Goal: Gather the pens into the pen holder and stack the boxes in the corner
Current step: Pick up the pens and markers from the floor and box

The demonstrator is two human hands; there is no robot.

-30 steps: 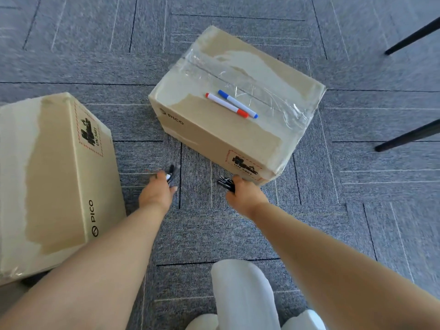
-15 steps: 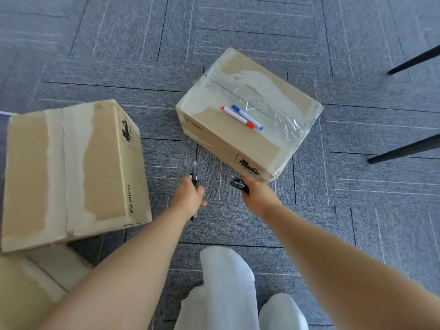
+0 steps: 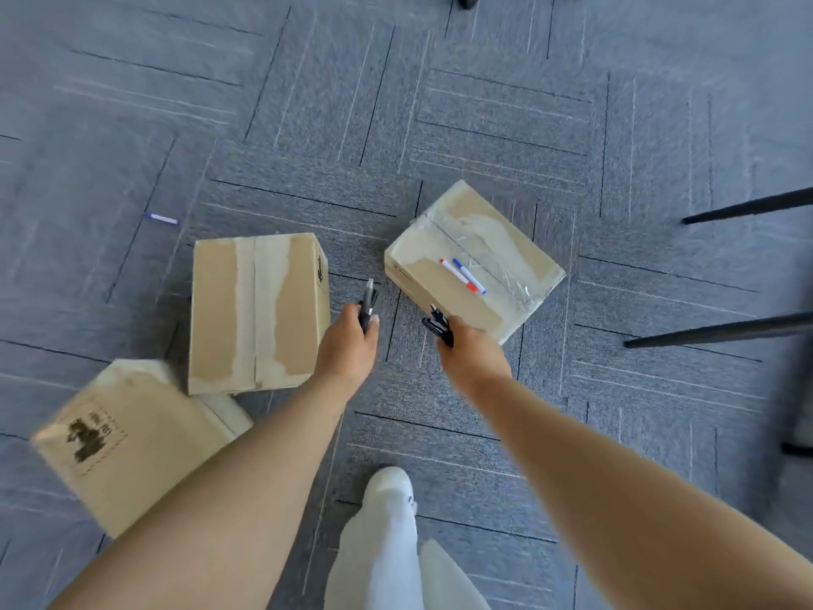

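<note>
Three cardboard boxes lie on the grey carpet. The taped box [image 3: 506,239] at centre right carries a red-capped pen [image 3: 457,275] and a blue-capped pen [image 3: 469,275] side by side on its top. A second box [image 3: 255,310] stands left of centre, and a third box [image 3: 127,438] lies tilted at lower left. My left hand [image 3: 347,345] grips black pens [image 3: 368,303] that point up and away. My right hand [image 3: 473,354] grips a bunch of black pens [image 3: 436,325] near the taped box's front corner. Another pen [image 3: 162,218] lies on the carpet far left. No pen holder is in view.
Two thin black furniture legs [image 3: 721,332] slant in from the right edge. A dark blurred object [image 3: 796,389] stands at the far right. My white trouser legs and shoe [image 3: 387,521] are at the bottom centre. Carpet stretches away beyond the boxes.
The view has risen and pulled back, so the boxes look smaller and a third box and a far pen have come into sight. Both hands lifted, still gripping their pens.
</note>
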